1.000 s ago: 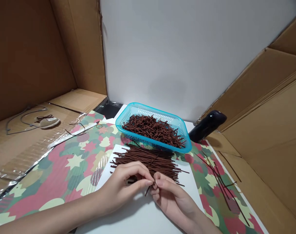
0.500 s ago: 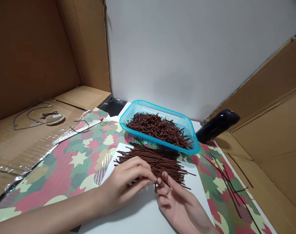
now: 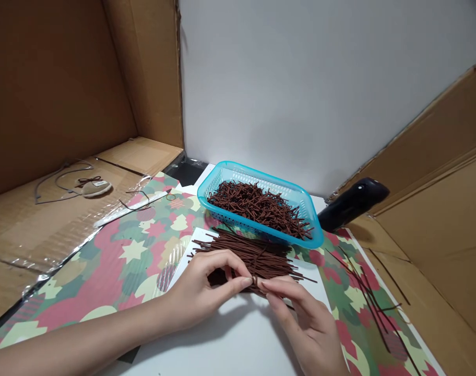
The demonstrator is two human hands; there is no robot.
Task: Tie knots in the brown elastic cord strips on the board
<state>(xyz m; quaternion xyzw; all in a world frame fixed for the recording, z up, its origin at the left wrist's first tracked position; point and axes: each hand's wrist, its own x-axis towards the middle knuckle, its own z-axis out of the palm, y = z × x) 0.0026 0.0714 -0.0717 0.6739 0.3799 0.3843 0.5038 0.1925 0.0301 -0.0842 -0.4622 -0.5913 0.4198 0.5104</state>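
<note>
Near the middle of the white sheet [image 3: 222, 344], the left hand [image 3: 204, 292] and right hand [image 3: 300, 318] close narrowly, fingertips pinching a small brown loop [image 3: 254, 280] on a pile of thin brown sticks [image 3: 253, 258]; just beyond, a teal plastic basket [image 3: 214, 183] holds short brown pieces [image 3: 257, 206], with a dark rounded object [image 3: 351, 204] beside it on the right

The left hand [image 3: 206, 287] and right hand [image 3: 304, 324] meet over a white sheet [image 3: 222, 339], their fingertips [image 3: 246, 282] pinching a small tuft of brown sticks [image 3: 254, 281] at the near edge of a wide pile of brown sticks [image 3: 257, 256]. Just beyond the pile sits a turquoise plastic basket [image 3: 218, 180] heaped with short brown pieces [image 3: 257, 206], and loose sticks [image 3: 367, 297] lie to the right on patterned paper [image 3: 120, 277].
</note>
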